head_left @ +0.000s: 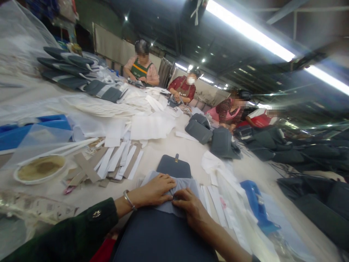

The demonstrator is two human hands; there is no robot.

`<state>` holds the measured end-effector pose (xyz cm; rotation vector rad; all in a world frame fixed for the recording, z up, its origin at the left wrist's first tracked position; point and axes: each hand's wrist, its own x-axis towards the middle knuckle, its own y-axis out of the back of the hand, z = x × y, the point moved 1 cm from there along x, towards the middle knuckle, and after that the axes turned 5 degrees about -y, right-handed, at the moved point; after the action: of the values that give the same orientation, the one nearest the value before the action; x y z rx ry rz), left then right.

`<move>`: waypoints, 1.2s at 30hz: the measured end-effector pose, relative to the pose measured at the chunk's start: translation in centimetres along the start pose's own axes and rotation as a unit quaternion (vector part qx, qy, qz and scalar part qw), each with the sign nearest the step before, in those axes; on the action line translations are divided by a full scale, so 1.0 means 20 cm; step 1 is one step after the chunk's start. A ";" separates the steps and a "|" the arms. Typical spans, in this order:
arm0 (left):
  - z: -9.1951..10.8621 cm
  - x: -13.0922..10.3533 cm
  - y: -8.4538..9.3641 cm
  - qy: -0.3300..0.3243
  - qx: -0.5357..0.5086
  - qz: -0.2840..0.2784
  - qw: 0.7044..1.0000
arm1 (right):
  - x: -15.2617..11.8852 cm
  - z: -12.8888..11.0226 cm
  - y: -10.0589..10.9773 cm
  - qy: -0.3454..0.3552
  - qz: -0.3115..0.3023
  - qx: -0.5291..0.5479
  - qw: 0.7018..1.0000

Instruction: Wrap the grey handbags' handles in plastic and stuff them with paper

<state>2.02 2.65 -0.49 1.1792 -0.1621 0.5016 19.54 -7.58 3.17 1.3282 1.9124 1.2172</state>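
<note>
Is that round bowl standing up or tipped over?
The bowl is upright: its open top faces up, showing a brownish inside within the pale rim.

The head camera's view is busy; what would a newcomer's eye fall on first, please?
Probably the left hand and right hand, close together on pale grey fabric at lower centre. Then the bright tube light slanting across the upper right, and the white and grey strips left of the hands.
</note>
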 end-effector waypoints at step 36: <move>0.02 -0.03 -0.01 0.060 -0.049 0.003 0.997 | 0.67 0.13 0.44 -0.189 -0.019 -0.166 0.968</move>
<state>1.71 1.98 -0.68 1.0503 -0.0855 0.5618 20.45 6.81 10.69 1.2312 1.3918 1.1116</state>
